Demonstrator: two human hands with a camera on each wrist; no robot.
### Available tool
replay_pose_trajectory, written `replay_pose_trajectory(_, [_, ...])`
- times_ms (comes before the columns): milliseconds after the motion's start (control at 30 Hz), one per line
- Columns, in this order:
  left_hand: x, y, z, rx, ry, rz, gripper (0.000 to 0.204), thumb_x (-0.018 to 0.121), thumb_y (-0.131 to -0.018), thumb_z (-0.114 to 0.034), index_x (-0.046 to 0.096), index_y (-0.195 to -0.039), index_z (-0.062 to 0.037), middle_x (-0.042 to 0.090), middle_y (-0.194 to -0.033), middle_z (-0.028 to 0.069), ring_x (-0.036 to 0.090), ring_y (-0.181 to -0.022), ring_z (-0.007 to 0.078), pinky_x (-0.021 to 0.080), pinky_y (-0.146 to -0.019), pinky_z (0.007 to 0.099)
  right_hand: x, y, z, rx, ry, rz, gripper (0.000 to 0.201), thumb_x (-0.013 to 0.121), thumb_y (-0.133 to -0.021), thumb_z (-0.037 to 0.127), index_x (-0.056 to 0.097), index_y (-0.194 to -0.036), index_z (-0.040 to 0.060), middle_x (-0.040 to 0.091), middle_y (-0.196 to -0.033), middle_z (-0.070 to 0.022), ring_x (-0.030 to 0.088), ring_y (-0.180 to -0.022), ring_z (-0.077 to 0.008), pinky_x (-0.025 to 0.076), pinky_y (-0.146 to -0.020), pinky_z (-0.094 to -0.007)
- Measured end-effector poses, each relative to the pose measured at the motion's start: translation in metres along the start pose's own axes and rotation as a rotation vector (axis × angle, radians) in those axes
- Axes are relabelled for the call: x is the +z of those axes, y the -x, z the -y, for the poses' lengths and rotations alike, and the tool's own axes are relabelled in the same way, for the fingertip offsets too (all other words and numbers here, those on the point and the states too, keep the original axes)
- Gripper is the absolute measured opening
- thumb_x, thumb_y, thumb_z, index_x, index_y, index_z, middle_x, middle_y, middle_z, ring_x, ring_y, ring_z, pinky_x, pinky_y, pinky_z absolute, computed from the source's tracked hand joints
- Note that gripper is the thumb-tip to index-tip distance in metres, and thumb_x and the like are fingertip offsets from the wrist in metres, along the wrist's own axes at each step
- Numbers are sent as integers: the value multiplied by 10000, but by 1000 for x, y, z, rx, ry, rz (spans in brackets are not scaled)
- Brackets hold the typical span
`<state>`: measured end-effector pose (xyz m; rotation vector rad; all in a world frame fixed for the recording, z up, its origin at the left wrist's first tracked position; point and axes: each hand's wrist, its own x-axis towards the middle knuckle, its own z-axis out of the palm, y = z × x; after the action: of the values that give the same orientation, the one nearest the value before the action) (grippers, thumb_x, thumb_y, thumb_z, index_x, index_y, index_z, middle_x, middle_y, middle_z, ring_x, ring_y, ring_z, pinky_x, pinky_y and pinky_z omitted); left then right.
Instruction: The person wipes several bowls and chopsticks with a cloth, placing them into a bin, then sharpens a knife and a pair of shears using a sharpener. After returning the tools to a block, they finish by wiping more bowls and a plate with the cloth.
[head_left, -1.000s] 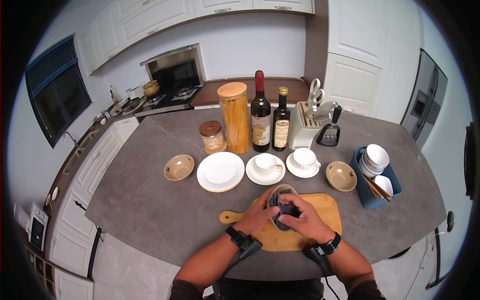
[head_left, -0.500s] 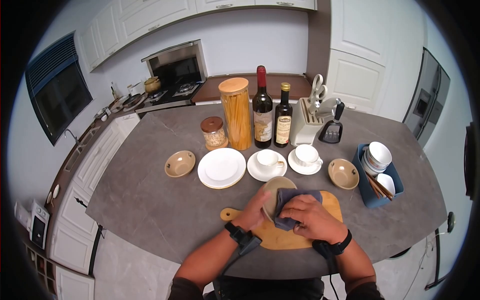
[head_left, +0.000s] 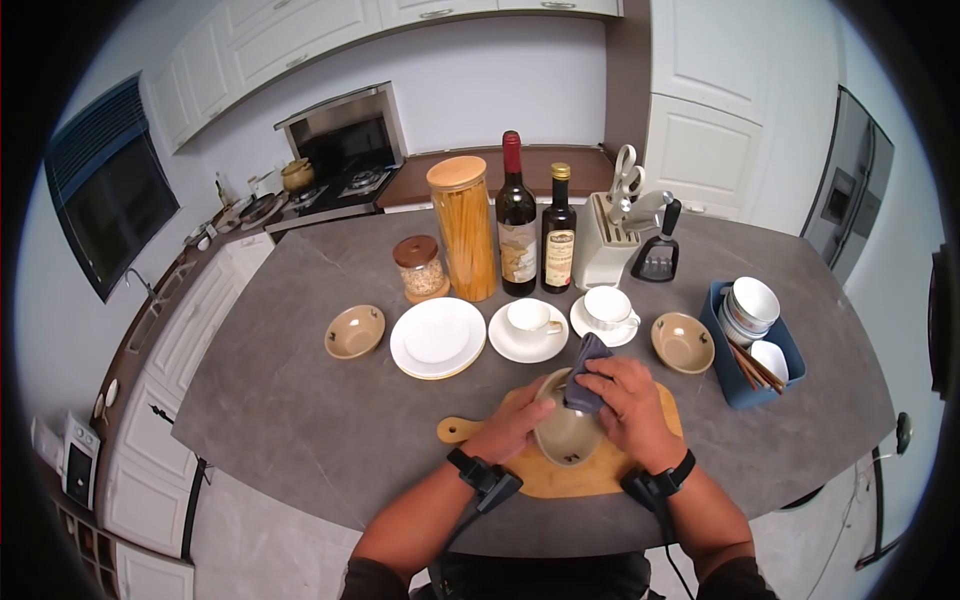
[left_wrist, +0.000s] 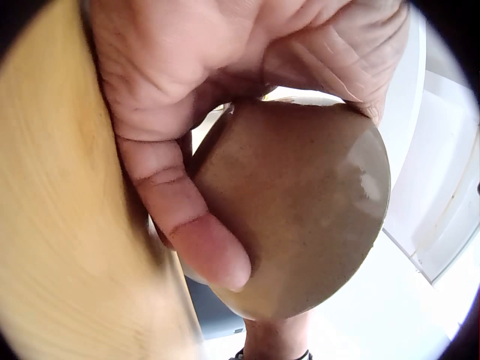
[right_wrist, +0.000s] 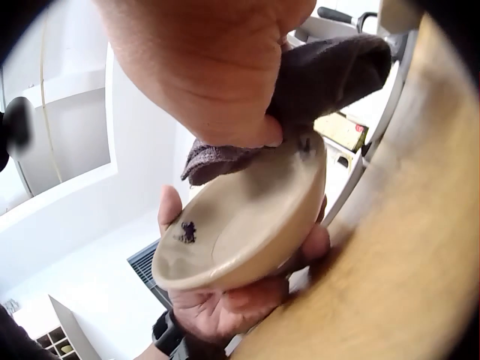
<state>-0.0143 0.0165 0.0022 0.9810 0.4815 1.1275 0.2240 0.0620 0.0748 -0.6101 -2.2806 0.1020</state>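
A beige bowl point(head_left: 570, 436) with small dark motifs is tilted over the wooden cutting board point(head_left: 530, 482). My left hand point(head_left: 512, 424) grips it from the left, thumb at the rim and fingers around its outer side, as the left wrist view shows from below the bowl point(left_wrist: 300, 202). My right hand point(head_left: 636, 410) pinches a dark grey cloth point(head_left: 588, 378) against the bowl's far rim. In the right wrist view the bunched cloth point(right_wrist: 322, 82) lies over the edge, and the bowl's inside point(right_wrist: 247, 202) faces this camera.
Two more beige bowls point(head_left: 355, 332) point(head_left: 683, 343) flank stacked white plates point(head_left: 438, 338) and two cups on saucers point(head_left: 528, 340). Behind stand a pasta jar point(head_left: 465, 235), a short jar point(head_left: 420, 268), two bottles point(head_left: 517, 240) and a knife block point(head_left: 605, 245). A blue bin point(head_left: 750, 385) with dishes sits right.
The cloth was first bunched inside the bowl, then spread over its right side, and is now folded at the far rim. The bowl has turned so its inside faces up toward me.
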Motion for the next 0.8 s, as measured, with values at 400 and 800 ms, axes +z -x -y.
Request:
replay_pose_trajectory(400, [-23, 2, 23, 15, -152, -79, 916, 766, -1003, -507, 319, -1701, -117, 564, -1449, 32, 572, -1269, 131, 523, -958, 275, 24, -4, 38, 88, -481, -19, 549, 797, -828, -73, 699, -1360, 25, 635, -1484, -168, 611, -1337, -383, 483, -1143, -467])
replay_pose_trajectory(800, [-3, 8, -4, 4, 108, -8, 931, 731, -976, -655, 446, -1590, -17, 602, -1503, 111, 599, -1384, 207, 500, -1166, 396, 14, -2, 36, 54, -709, 247, 517, 715, -790, -29, 675, -1301, 39, 688, -1271, -166, 687, -1173, -370, 546, -1016, -427])
